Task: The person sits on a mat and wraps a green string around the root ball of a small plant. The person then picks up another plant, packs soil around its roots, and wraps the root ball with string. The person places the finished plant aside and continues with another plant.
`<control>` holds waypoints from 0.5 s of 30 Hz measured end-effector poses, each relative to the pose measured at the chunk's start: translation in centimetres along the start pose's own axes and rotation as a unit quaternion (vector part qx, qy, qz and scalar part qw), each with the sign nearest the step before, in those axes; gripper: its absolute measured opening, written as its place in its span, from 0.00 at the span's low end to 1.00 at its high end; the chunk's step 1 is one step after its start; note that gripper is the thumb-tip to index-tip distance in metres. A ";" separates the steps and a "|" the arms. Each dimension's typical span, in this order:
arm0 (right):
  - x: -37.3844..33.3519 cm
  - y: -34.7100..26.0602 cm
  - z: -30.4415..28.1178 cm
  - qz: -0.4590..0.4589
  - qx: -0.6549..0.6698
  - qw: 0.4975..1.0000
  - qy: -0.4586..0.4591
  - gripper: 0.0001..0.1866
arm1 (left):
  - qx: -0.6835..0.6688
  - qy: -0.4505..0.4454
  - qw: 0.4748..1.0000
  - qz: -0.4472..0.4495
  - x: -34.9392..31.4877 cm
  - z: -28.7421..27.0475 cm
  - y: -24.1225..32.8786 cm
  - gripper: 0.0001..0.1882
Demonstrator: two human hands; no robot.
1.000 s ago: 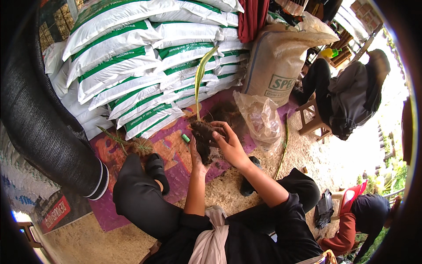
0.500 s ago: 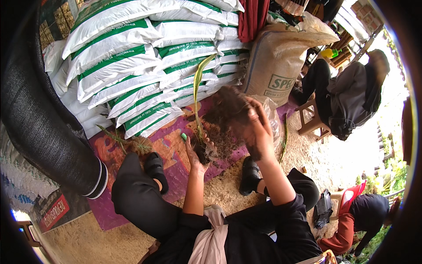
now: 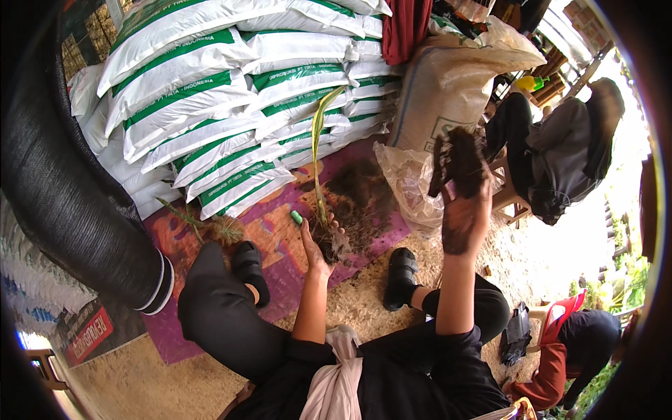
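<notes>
My left hand [image 3: 316, 246] is closed round the root end of a long-leaved plant [image 3: 318, 150]. Its narrow yellow-and-green leaf stands upright, and dark soil and fine roots cling to its base. A small green piece [image 3: 297, 217] sits at the tip of my left thumb. Out to the right, my right hand [image 3: 467, 217] is raised with its palm dirty and its fingers closed on a dark brown ragged clump [image 3: 458, 164]; whether that is soil, fibre or a soiled bag I cannot tell. Loose dark soil [image 3: 360, 185] lies on the purple mat [image 3: 171, 336] beyond my left hand.
White-and-green sacks [image 3: 301, 49] are stacked at the back. A large tan sack [image 3: 441, 84] stands beside them, with a clear plastic bag [image 3: 409, 185] before it. Another plant [image 3: 220, 229] lies at left. Two people [image 3: 567, 140] sit at right; a black sleeve-like shape [image 3: 70, 175] looms at left.
My right hand has swung right and away from the plant, carrying the dark clump, and the soil on the mat shows more. My left hand and the plant have barely moved.
</notes>
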State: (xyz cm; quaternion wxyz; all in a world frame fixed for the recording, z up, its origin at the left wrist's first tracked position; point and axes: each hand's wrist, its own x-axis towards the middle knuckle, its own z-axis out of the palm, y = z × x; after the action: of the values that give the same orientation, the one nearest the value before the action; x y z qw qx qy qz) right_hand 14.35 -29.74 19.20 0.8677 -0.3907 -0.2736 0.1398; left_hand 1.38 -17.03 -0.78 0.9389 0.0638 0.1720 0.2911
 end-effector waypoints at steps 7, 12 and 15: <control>-6.0 6.0 -0.4 0.221 -0.131 0.966 0.043 0.17 | 0.026 0.012 0.999 0.032 0.1 0.2 -1.0 0.32; -9.0 9.3 0.0 0.001 -0.491 0.859 -0.146 0.18 | -0.013 0.018 0.999 0.028 -0.1 0.7 -1.4 0.30; -10.3 10.2 0.5 -0.037 -0.568 0.794 -0.215 0.19 | -0.001 0.015 0.999 0.045 -0.2 0.3 -1.7 0.31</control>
State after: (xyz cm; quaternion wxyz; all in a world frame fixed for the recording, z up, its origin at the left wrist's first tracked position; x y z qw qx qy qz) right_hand 5.38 -27.45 8.07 0.4135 -0.7625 -0.4975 0.0073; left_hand 2.21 -18.57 -0.78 0.9223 0.0666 0.1825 0.3341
